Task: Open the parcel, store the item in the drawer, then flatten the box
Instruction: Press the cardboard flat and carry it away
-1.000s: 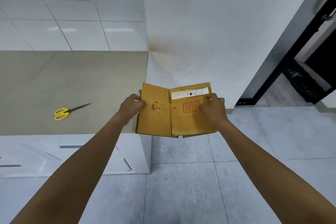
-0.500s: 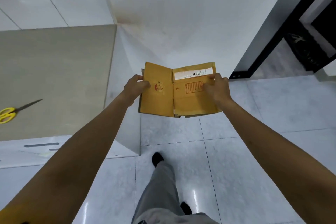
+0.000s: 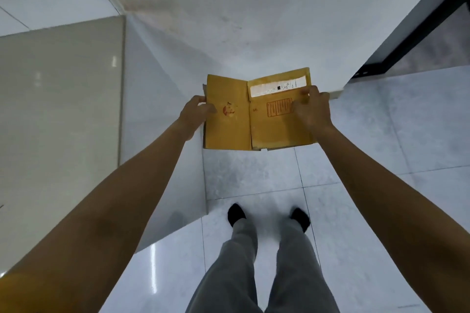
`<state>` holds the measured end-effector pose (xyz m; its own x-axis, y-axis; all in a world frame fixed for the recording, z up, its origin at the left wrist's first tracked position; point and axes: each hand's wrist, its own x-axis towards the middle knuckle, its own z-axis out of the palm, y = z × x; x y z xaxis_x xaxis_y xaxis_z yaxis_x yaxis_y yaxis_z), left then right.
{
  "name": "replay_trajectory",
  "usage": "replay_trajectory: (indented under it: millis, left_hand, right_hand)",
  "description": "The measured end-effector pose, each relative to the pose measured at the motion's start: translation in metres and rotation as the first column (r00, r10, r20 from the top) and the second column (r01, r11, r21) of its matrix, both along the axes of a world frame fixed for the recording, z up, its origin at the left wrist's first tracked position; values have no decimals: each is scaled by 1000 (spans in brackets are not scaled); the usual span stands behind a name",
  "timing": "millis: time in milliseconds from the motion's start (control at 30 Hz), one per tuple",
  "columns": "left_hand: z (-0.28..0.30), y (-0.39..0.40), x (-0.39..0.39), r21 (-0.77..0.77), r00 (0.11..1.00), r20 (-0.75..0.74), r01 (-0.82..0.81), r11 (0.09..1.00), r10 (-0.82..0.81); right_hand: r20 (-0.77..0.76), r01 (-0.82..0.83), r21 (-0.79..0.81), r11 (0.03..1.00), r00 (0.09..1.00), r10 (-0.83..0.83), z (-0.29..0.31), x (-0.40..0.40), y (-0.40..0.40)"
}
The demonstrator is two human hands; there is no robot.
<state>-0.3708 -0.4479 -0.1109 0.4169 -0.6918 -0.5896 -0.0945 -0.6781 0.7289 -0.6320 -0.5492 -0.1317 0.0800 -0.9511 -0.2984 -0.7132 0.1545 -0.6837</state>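
Note:
A flattened yellow-brown cardboard box (image 3: 229,132) is held out in front of me, above the floor. It carries a white shipping label near its top right and red print on both panels. My left hand (image 3: 194,114) grips its left edge, thumb on the front. My right hand (image 3: 311,109) grips the right panel, fingers spread over the red stamp. No drawer and no item from the parcel are in view.
A beige countertop (image 3: 58,109) with a white cabinet side (image 3: 162,160) stands at the left. White wall ahead, a dark door frame (image 3: 419,25) at the upper right. My legs and dark shoes (image 3: 236,213) stand on the glossy tiled floor below.
My view has tilted down and turned right: the scissors and wall sockets have left the frame, and my legs have come into view. Both hands keep the same hold on the flat box.

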Motion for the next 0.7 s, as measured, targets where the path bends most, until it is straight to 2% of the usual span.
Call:
replay_trajectory:
  millis: [200, 367, 467, 700]
  left_hand:
    - [-85, -47, 3, 51, 1000, -15, -7, 999, 8]
    - [-182, -82, 0, 49, 999, -32, -1, 999, 2]
    - [-261, -100, 4, 45, 1000, -13, -10, 999, 11]
    - [-457, -125, 14, 160, 997, 12, -76, 984, 75]
  right_hand:
    - [-8, -54, 56, 997, 999, 54, -91, 7, -53]
    - [-57, -112, 89, 990, 991, 117, -182, 13, -94]
    - [-49, -131, 84, 988, 989, 136, -252, 20, -120]
    - [-57, -198, 156, 968, 976, 209, -438, 33, -156]
